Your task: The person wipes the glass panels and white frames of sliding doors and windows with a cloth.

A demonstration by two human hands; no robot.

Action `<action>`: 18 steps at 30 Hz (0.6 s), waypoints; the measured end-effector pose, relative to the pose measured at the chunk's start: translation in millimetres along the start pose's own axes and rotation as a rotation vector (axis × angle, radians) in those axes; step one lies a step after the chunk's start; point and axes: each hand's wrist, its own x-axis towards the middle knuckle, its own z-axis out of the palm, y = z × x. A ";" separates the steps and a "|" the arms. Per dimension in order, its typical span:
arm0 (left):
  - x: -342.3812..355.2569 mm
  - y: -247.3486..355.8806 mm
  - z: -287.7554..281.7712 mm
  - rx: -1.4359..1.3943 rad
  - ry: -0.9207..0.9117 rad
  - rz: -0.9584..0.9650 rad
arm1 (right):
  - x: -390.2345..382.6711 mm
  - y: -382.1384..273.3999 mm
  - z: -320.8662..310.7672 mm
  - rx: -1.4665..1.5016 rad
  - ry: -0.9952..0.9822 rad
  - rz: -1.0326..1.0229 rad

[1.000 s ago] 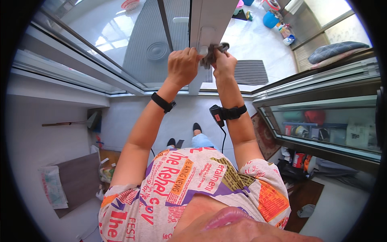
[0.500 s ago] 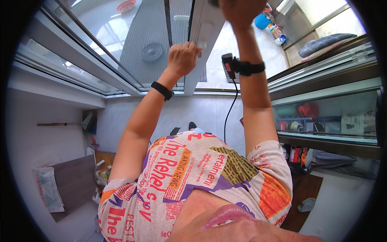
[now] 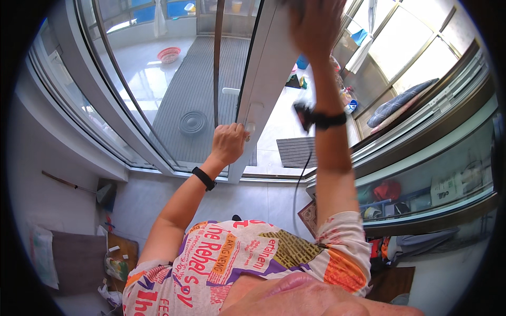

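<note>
Nearest you, at the bottom, is your patterned shirt (image 3: 247,258), with both forearms reaching forward past it. Your left wrist wears a black band (image 3: 204,179); the right wears another with a small black device (image 3: 304,116), its cable hanging down.

Farther out, your left hand (image 3: 229,142) is curled closed at the lower end of the white door handle (image 3: 254,113), apparently gripping it. It has stayed there over the last second.

Your right hand is what has changed. A second ago it worked a grey cloth right beside the handle; now your right hand (image 3: 316,34) is high against the pale door frame (image 3: 263,73), blurred by motion. A dark edge, probably the cloth (image 3: 295,4), shows beside it at the top, but you cannot tell how tightly the fingers close on it. For the work, this means the cloth's contact appears shifted up the frame while the left hand steadies the door.

Beyond the glass lie a striped grey mat (image 3: 211,79) and a red basket (image 3: 169,55).
</note>
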 end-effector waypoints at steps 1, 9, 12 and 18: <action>-0.1 2.1 0.4 -0.004 -0.003 -0.005 | 12.7 -3.9 -3.2 0.049 0.099 -0.102; 3.9 -3.3 7.2 -0.016 -0.046 0.032 | 35.1 35.8 11.0 -0.154 -0.712 0.305; 5.2 -1.5 3.7 -0.062 -0.012 0.052 | -84.1 -10.6 -2.8 -0.247 -0.674 -0.344; -11.7 -1.4 -6.7 -0.058 -0.025 0.032 | 8.2 -7.6 -20.9 -0.334 -0.687 -0.627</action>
